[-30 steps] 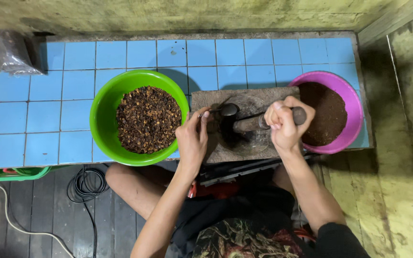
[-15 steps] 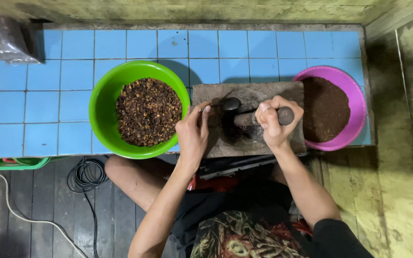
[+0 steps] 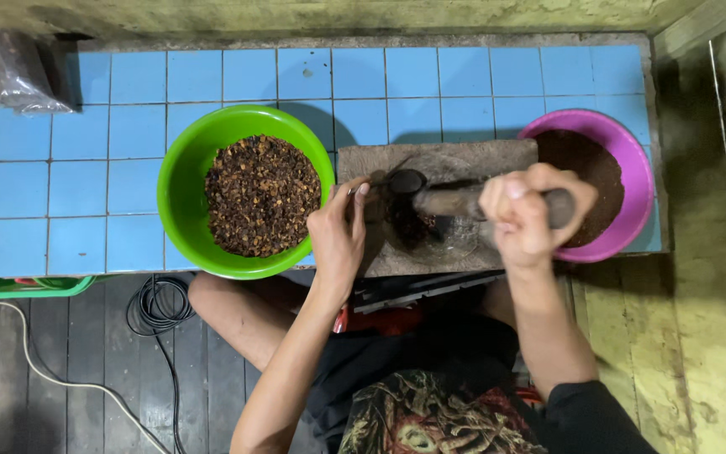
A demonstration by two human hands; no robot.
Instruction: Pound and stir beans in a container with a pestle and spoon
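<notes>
Stone: the flat grey grinding slab [image 3: 439, 160] lies across the blue tiled ledge [image 3: 136, 109], between the two bowls, so both are within reach of my hands.
Right hand: my right hand [image 3: 521, 217] is closed tight around the stone pestle [image 3: 451, 200], held lying sideways so its rounded head presses into the slab's hollow.
Pestle head: it points away from my right fist, toward my left hand, sitting on the dark crushed matter [image 3: 405, 225] in the hollow.
Left hand: my left hand [image 3: 339, 240] rests on the slab's near-left edge, fingers curled, thumb and fingertips at the rim of the hollow; I cannot tell whether they pinch anything. It steadies the slab and keeps the grind from spilling.
Green bowl: the green bowl [image 3: 180, 181] sits just outside my left hand, touching the slab's side, heaped with coarse brown bits [image 3: 260, 195].
Pink bowl: the pink bowl [image 3: 628, 181] sits just beyond my right fist, holding finer dark powder [image 3: 586, 172].
Further off: a clear plastic bag [image 3: 17, 71] lies at the far-left corner, well apart from both hands.
</notes>
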